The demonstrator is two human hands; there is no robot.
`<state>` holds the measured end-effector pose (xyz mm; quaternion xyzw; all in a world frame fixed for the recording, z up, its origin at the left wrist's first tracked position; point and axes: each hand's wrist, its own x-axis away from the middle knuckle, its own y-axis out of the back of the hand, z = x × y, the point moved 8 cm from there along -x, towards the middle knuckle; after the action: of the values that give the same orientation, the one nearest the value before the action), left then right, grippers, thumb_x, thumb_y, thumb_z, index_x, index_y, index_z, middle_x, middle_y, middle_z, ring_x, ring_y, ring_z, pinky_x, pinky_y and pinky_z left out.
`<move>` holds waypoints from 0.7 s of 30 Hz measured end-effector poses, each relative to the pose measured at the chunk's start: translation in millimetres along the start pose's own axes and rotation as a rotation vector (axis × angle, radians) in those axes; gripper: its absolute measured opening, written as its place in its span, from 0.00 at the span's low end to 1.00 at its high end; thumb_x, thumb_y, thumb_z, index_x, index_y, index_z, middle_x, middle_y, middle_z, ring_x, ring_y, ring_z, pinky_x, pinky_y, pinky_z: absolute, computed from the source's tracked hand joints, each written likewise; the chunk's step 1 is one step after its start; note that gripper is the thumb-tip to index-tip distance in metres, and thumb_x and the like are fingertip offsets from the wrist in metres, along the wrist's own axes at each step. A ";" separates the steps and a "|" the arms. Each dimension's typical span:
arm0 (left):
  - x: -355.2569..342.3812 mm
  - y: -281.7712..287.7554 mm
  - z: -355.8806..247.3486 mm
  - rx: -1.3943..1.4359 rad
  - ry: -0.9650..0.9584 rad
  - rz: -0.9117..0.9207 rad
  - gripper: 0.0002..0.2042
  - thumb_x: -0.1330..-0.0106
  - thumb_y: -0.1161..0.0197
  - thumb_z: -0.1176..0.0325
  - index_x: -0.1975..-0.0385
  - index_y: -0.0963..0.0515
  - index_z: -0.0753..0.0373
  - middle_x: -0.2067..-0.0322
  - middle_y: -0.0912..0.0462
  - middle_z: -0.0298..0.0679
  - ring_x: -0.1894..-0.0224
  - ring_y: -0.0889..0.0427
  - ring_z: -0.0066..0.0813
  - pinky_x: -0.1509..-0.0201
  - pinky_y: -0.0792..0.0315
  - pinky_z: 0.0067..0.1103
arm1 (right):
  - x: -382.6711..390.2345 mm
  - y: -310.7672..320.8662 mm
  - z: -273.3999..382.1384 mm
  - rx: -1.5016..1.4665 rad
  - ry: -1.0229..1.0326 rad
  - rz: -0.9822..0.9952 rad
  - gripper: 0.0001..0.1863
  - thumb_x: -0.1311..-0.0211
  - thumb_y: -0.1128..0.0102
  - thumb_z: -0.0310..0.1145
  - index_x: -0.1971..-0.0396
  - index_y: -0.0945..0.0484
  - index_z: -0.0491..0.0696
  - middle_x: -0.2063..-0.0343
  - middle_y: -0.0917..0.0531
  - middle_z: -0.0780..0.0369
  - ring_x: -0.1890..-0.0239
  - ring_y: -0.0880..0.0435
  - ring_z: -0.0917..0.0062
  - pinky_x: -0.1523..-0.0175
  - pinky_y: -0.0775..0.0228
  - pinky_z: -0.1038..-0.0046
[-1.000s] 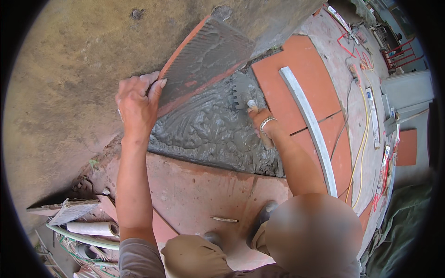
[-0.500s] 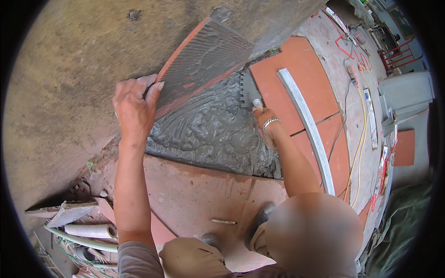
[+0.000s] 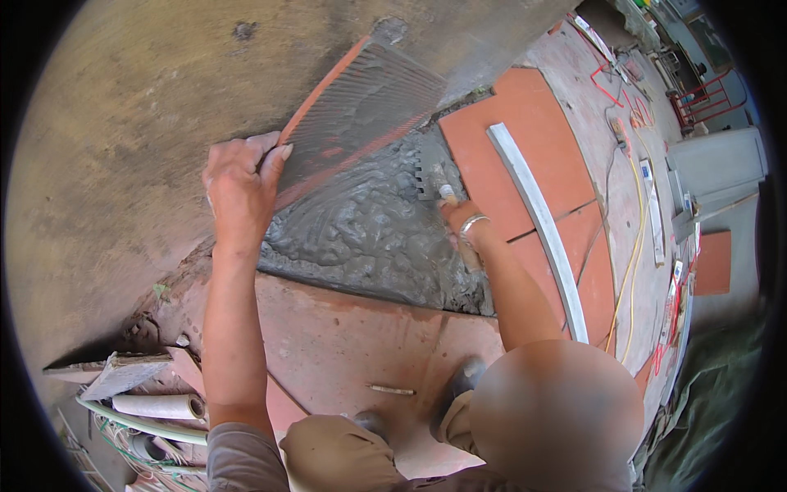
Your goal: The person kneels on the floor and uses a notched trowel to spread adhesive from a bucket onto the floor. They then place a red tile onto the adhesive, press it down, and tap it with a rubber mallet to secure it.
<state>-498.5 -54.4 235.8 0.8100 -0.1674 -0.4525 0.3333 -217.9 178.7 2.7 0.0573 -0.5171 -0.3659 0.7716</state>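
Note:
My left hand [image 3: 243,180] grips the near edge of a terracotta floor tile [image 3: 361,107], which is tilted up against the wall. Its ribbed, mortar-coated underside faces me. Below and beside it lies a bed of wet grey mortar [image 3: 344,234], lumpy in the middle and combed near the tile. My right hand [image 3: 461,225] is closed round the handle of a notched trowel [image 3: 428,174]. The toothed blade rests on the mortar's far right part, a little left of the laid terracotta tiles [image 3: 512,123]. Mortar smears part of the blade.
A long metal straightedge [image 3: 541,221] lies across the laid tiles on the right. The stained wall [image 3: 123,164] rises at left. A thin pen-like stick [image 3: 392,390] lies on the near paving. Rolls, pipes and offcuts [image 3: 160,406] crowd the lower left; yellow cables [image 3: 639,246] run at right.
My right hand has drawn the notched trowel slightly left and toward me, off the laid tile's edge onto the mortar. My left hand and the raised tile have hardly moved.

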 end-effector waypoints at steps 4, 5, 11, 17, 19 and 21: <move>0.4 0.9 0.4 -0.015 -0.011 -0.024 0.09 0.44 0.25 0.67 0.63 0.13 0.58 0.69 0.14 0.38 0.62 0.19 0.41 0.55 0.25 0.33 | 10.2 -14.6 5.6 -0.042 0.049 0.015 0.24 0.29 0.43 0.50 0.65 0.21 0.39 0.79 0.19 0.57 0.80 0.19 0.70 0.78 0.28 0.64; 0.6 0.5 -0.1 -0.015 -0.017 -0.027 0.09 0.44 0.25 0.67 0.63 0.13 0.58 0.69 0.14 0.38 0.62 0.19 0.42 0.56 0.25 0.33 | 12.8 -23.3 7.8 -0.002 0.049 0.005 0.24 0.29 0.43 0.51 0.65 0.21 0.40 0.78 0.19 0.57 0.80 0.19 0.70 0.79 0.28 0.64; 0.9 0.1 0.8 -0.018 -0.007 -0.006 0.09 0.43 0.25 0.67 0.63 0.13 0.58 0.69 0.14 0.38 0.62 0.19 0.42 0.56 0.25 0.33 | 29.7 -54.8 11.5 0.060 0.052 0.075 0.23 0.29 0.45 0.50 0.59 0.26 0.40 0.81 0.24 0.60 0.85 0.26 0.73 0.80 0.31 0.67; 2.3 -1.6 4.0 -0.018 0.033 0.026 0.09 0.40 0.27 0.65 0.60 0.12 0.57 0.66 0.13 0.38 0.59 0.20 0.40 0.52 0.26 0.31 | 36.8 -68.7 7.9 0.031 0.101 0.121 0.23 0.29 0.44 0.49 0.59 0.26 0.39 0.81 0.22 0.58 0.85 0.23 0.71 0.81 0.31 0.65; 2.5 -1.9 4.4 -0.013 0.036 0.029 0.10 0.40 0.27 0.65 0.60 0.12 0.57 0.66 0.13 0.38 0.59 0.20 0.40 0.52 0.26 0.31 | 37.5 -76.3 8.9 0.104 0.144 0.154 0.25 0.29 0.45 0.50 0.58 0.25 0.37 0.80 0.20 0.55 0.84 0.20 0.67 0.79 0.29 0.64; 2.0 -1.5 3.4 -0.014 0.023 0.016 0.10 0.41 0.26 0.65 0.61 0.12 0.57 0.67 0.13 0.38 0.60 0.19 0.41 0.53 0.26 0.32 | 38.4 -86.5 9.4 0.266 0.186 0.189 0.29 0.29 0.48 0.52 0.54 0.23 0.35 0.78 0.17 0.49 0.82 0.17 0.62 0.75 0.24 0.61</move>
<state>-500.3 -55.8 232.2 0.8114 -0.1668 -0.4415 0.3447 -261.9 94.7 -4.3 0.1437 -0.4903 -0.2132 0.8328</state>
